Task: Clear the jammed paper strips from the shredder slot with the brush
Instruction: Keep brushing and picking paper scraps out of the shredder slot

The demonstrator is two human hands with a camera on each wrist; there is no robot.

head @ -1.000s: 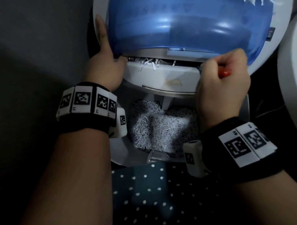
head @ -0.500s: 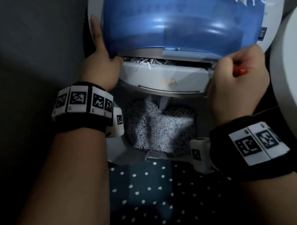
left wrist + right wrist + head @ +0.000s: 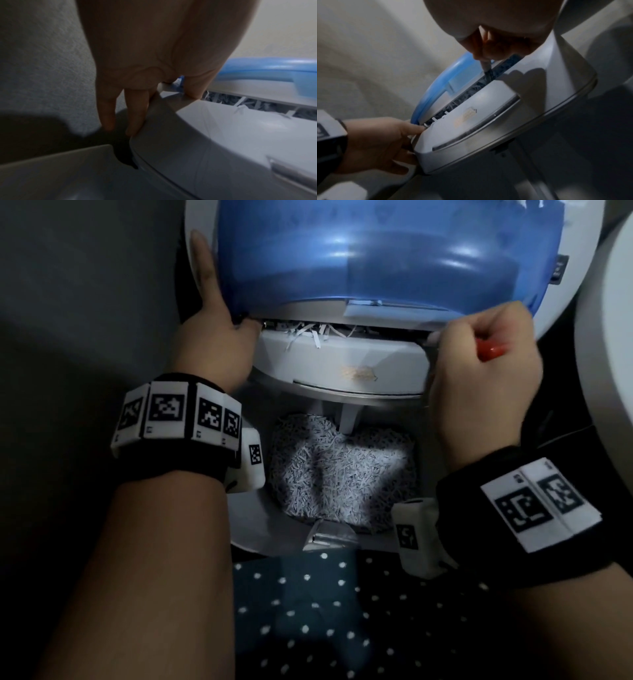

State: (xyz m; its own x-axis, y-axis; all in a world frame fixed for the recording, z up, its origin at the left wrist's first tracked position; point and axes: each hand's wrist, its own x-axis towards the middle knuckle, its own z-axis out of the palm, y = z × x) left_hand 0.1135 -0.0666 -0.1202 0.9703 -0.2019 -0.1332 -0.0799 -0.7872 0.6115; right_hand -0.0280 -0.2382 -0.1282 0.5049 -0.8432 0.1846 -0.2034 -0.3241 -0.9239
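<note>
A dim room with a grey floor

The grey carpet (image 3: pixel 68 302) lies dark in shadow. A blue spotted cloth (image 3: pixel 308 611) sits right of it, and a plain pale wall (image 3: pixel 368 40) stands behind.

One shredder (image 3: pixel 342 364) and one red-handled brush (image 3: pixel 491 350) are seen. Two hands are counted, the left hand (image 3: pixel 212 337) and the right hand (image 3: pixel 479 378). Several paper strips (image 3: pixel 308 335) are counted in one slot (image 3: pixel 471 89).

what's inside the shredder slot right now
White paper strips stick out of the slot near its left end, and the brush tip in the right hand pokes into the right end. The dark inside hides anything deeper.
</note>
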